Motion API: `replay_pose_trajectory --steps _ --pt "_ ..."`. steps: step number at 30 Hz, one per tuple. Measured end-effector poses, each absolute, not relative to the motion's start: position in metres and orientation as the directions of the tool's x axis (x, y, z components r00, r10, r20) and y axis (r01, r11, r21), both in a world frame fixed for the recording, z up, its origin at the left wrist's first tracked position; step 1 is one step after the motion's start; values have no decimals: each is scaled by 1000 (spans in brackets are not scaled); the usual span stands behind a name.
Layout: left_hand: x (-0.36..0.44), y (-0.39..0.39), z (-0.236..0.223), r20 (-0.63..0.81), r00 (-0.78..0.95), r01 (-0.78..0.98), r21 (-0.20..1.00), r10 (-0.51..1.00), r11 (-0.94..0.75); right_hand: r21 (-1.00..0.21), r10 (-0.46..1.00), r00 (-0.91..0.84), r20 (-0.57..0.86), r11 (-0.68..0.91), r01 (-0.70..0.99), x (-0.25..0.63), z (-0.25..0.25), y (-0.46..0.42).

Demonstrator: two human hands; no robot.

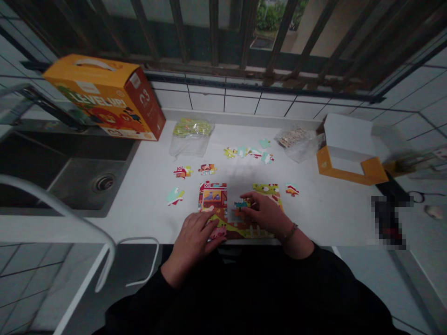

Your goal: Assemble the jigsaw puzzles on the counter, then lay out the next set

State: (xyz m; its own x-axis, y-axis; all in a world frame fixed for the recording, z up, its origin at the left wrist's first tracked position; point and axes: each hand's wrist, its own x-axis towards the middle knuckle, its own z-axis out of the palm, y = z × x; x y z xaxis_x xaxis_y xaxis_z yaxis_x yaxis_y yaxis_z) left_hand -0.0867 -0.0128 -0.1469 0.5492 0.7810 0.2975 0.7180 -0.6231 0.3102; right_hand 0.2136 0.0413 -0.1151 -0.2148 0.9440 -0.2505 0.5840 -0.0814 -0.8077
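A partly joined jigsaw puzzle (pixel 213 197) with a farm picture lies at the counter's front edge, with a gap in its middle. My left hand (pixel 195 232) rests flat on the puzzle's lower left part, fingers stretched out. Over the gap, my right hand (pixel 265 211) pinches a teal and orange puzzle piece (pixel 240 204) between thumb and fingers. Whether that piece touches its neighbours I cannot tell. Loose jigsaw pieces lie around: a red barn piece (pixel 182 171), a figure piece (pixel 207 169), a pale green piece (pixel 175 196) and a red-striped piece (pixel 292 189).
Several more pieces (pixel 254 152) lie farther back. Behind are a bag of green pieces (pixel 192 128) and a bag of brownish pieces (pixel 294 137). A large orange box (pixel 108 104) stands beside the sink (pixel 73 172). An opened small box (pixel 349 163) sits at right.
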Motion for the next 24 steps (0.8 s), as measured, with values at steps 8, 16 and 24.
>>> replay_pose_trajectory --steps 8,16,24 --pt "-87 -14 -148 265 551 717 334 791 -612 -675 940 -252 -231 32 737 183 -102 34" --pt "-86 -12 -146 265 556 721 317 788 -616 -564 961 -250 -115 144 813 173 -108 25" --pt "-84 -13 -143 246 552 716 350 797 -604 -505 953 -289 -87 208 838 169 -106 22"
